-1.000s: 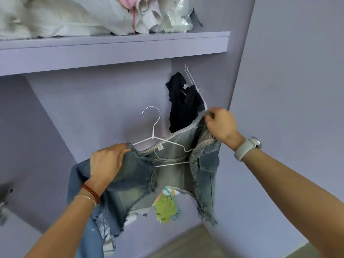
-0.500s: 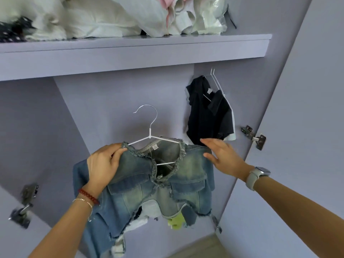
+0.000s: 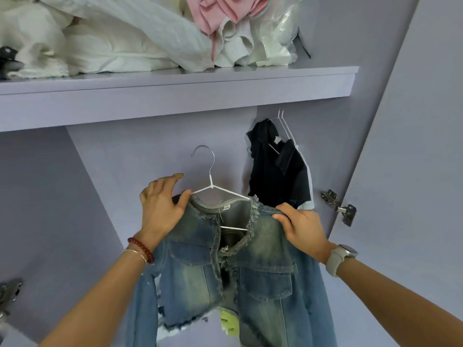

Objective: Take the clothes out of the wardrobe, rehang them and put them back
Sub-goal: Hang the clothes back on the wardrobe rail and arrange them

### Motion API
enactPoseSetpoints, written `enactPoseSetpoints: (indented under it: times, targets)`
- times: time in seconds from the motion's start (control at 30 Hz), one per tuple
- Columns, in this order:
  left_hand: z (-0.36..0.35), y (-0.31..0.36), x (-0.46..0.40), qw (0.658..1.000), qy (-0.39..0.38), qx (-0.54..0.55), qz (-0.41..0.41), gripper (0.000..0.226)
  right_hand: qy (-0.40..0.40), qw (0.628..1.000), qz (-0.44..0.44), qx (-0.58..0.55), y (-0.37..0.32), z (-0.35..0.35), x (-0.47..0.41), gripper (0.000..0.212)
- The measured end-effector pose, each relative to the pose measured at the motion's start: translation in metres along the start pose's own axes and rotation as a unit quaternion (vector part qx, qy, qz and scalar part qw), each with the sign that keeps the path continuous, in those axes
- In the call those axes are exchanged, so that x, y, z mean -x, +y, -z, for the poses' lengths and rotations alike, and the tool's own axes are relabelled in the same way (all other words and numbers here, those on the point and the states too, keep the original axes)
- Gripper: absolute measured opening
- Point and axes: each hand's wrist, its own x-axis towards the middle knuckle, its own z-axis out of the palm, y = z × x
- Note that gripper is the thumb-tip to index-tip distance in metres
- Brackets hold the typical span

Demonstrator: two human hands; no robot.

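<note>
A person stands facing an open lilac wardrobe, both bare arms reaching forward. Between the hands hangs a faded denim jacket (image 3: 225,266) with frayed edges and two chest pocket flaps, draped on a white wire hanger (image 3: 213,186). The hanger's hook points up in free air, below the wardrobe shelf (image 3: 175,96) and touching nothing.

The left hand (image 3: 161,204) rests over the jacket's left shoulder, thumb against the collar edge by the hanger arm, fingers spread and fairly straight above the cloth. Its wrist carries a red bead bracelet (image 3: 141,249) and a thin chain. The right hand (image 3: 300,226) pinches the jacket's right shoulder, fingers curled over the denim fold. Its wrist carries a pale smartwatch (image 3: 340,259).

Beyond the jacket and to its right, a black shirt (image 3: 280,171) hangs on white hangers at the back of the wardrobe, just under the shelf. Right of that shirt, a metal door hinge (image 3: 339,207) sits on the wardrobe's side panel. A second hinge (image 3: 10,291) shows far left of the jacket.

Above the jacket, on top of the shelf, lies a heap of crumpled white clothes (image 3: 112,38), with a pink garment (image 3: 220,13) among them and clear plastic wrapping (image 3: 280,36) at the right end of the heap.

Beneath the jacket's hem, a yellow-green item (image 3: 228,324) peeks out; what it is cannot be told.
</note>
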Motion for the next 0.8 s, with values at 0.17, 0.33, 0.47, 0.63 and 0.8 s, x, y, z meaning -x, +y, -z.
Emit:
enactPoseSetpoints:
  times: [0.17,0.33,0.47,0.63,0.8]
  targets:
    - [0.003,0.061,-0.026,0.98,0.158,-0.016,-0.12,0.041,0.027,0.995,-0.096,0.01,0.018,-0.008,-0.006,0.008]
    - [0.002,0.107,-0.054,0.945,0.24,-0.075,-0.21,0.04,0.056,0.972,-0.225,-0.041,0.04,-0.018,-0.032,0.02]
    - [-0.007,0.122,-0.077,0.94,0.21,-0.178,-0.2,0.055,0.102,0.95,-0.286,-0.074,0.052,-0.03,-0.077,0.024]
    - [-0.021,0.115,-0.092,0.92,0.217,-0.277,-0.172,0.069,0.066,0.942,-0.326,-0.053,0.068,-0.042,-0.132,0.027]
    - [-0.026,0.107,-0.094,0.896,0.248,-0.325,-0.175,0.07,0.018,0.932,-0.36,-0.043,0.08,-0.057,-0.149,0.027]
